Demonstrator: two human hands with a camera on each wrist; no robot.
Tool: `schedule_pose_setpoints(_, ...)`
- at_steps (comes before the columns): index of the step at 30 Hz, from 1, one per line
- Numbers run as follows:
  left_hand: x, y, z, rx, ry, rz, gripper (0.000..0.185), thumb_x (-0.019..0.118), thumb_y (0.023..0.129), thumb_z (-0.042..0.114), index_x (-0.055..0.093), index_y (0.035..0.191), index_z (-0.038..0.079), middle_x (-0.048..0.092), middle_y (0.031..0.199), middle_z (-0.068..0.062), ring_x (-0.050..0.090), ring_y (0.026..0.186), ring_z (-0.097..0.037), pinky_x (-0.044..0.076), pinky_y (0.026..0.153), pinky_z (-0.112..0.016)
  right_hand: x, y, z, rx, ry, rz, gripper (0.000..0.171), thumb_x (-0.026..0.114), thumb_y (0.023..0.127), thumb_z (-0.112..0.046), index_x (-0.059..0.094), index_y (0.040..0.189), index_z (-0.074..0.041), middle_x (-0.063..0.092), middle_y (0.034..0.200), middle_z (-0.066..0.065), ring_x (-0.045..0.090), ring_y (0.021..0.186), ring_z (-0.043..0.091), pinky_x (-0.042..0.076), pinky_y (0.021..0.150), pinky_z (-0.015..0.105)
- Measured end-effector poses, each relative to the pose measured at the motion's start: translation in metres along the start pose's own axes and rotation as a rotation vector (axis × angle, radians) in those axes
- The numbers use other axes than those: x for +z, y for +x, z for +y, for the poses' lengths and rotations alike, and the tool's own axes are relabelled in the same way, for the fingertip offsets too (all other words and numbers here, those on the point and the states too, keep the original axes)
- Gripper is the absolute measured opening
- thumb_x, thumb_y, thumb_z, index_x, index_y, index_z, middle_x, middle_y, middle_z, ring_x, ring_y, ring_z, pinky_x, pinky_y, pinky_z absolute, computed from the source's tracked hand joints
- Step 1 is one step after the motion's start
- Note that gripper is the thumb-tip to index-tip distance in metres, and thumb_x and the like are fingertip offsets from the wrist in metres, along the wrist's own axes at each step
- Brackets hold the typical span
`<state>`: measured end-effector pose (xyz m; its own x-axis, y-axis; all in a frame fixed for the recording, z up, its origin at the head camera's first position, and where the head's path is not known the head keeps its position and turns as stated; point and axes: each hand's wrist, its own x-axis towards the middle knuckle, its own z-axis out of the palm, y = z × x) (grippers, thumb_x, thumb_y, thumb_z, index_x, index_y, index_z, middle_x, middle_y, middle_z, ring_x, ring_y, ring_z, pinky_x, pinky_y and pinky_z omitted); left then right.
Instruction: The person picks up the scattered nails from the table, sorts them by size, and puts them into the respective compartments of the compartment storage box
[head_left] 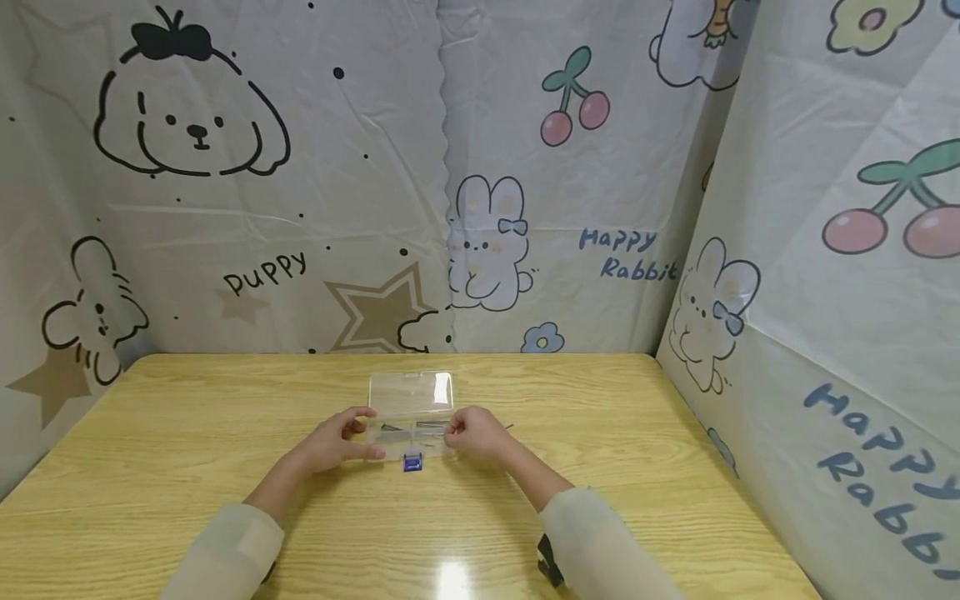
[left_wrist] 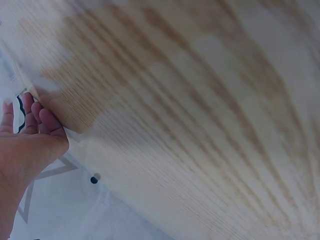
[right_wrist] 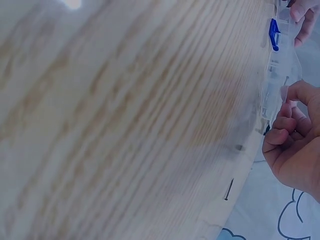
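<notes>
A clear plastic box point(head_left: 390, 450) with its lid point(head_left: 408, 393) raised stands near the middle of the table. Thin dark nails point(head_left: 431, 424) lie in its compartments, and a blue latch point(head_left: 412, 462) sticks out at the front. My left hand point(head_left: 339, 442) holds the box's left end, thumb at the front and fingers behind. At the right end, my right hand point(head_left: 476, 433) has thumb and index fingertips together over the box. In the right wrist view, a slim nail point(right_wrist: 287, 80) shows at those fingertips, mostly hidden by them.
A loose nail point(right_wrist: 229, 190) lies on the wooden table point(head_left: 637, 517), to the right of the box. Printed cloth point(head_left: 360, 183) hangs along the table's back and sides.
</notes>
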<state>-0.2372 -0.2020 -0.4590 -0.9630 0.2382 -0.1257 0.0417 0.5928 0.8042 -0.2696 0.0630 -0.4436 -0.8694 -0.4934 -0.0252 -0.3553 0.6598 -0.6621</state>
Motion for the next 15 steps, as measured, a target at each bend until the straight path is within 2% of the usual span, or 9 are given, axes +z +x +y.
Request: schedule_pose_setpoints(15,-0.0008,-0.0025,0.0026,0.016,0.007,-0.012,0.075,0.076,0.077,0.037,0.041,0.136,0.004,0.047,0.127,-0.024,0.045,0.110,-0.031,0.037,0.093,-0.045,0.0034,0.0029,0.0035,0.025,0.031,0.011,0.008,0.061,0.083,-0.005,0.068,0.082,-0.003,0.059,0.072,-0.001,0.047,0.064,0.008,0.041,0.060,0.020)
